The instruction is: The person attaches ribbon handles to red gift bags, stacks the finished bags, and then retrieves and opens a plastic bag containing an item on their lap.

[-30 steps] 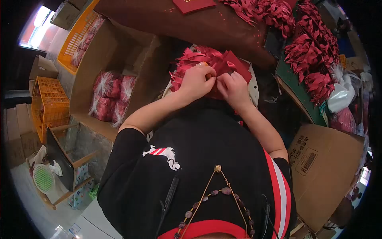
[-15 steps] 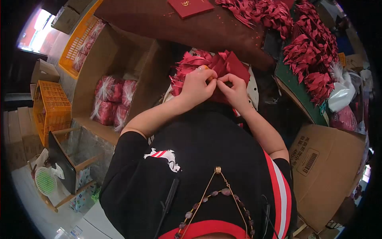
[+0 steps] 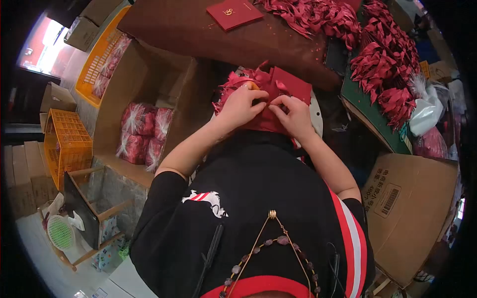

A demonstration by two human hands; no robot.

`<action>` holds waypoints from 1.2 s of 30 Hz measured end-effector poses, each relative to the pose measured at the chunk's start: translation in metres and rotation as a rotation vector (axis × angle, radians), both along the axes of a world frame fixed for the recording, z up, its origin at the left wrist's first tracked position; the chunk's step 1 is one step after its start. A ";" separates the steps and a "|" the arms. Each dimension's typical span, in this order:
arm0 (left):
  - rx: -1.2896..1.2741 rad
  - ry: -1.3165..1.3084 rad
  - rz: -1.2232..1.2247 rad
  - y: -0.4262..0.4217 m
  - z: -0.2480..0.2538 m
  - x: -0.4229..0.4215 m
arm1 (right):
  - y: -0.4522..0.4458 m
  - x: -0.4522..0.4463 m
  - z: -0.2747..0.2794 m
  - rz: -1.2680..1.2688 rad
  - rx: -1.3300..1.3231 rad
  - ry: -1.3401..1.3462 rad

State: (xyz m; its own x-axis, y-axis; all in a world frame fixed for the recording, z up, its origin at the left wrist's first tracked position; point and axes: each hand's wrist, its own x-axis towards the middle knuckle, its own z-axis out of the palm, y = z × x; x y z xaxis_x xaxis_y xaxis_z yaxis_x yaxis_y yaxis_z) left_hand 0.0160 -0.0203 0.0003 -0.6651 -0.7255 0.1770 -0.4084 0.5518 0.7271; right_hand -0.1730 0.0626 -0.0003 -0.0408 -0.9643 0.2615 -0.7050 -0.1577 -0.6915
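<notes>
Over red ribbons [image 3: 248, 76] | hands [image 3: 241, 106] [image 3: 297, 118] near together, fingers curled narrow | cannot tell what's held

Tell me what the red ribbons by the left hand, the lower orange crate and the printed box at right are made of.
Ribbons: probably satin-like fabric, given the soft sheen on thin, folded strips.
Crate: likely moulded plastic, fairly smooth, judging by its even colour and regular openings.
Box: apparently matt cardboard, from its plain brown faces and dark lettering.
</notes>
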 end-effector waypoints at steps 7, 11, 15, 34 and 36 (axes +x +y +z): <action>-0.019 -0.128 -0.079 0.002 0.001 0.000 | 0.005 0.001 0.001 0.039 0.029 -0.048; -0.045 -0.002 -0.020 0.003 0.005 -0.001 | 0.008 -0.009 0.029 0.193 -0.134 0.150; -0.115 -0.022 -0.018 0.002 0.008 0.002 | 0.015 -0.010 0.021 0.045 -0.134 0.286; -0.105 0.143 0.352 -0.045 0.037 0.060 | 0.019 -0.015 0.041 0.046 -0.243 0.396; -0.089 0.216 0.359 -0.036 0.039 0.051 | 0.016 -0.023 0.053 -0.028 -0.451 0.470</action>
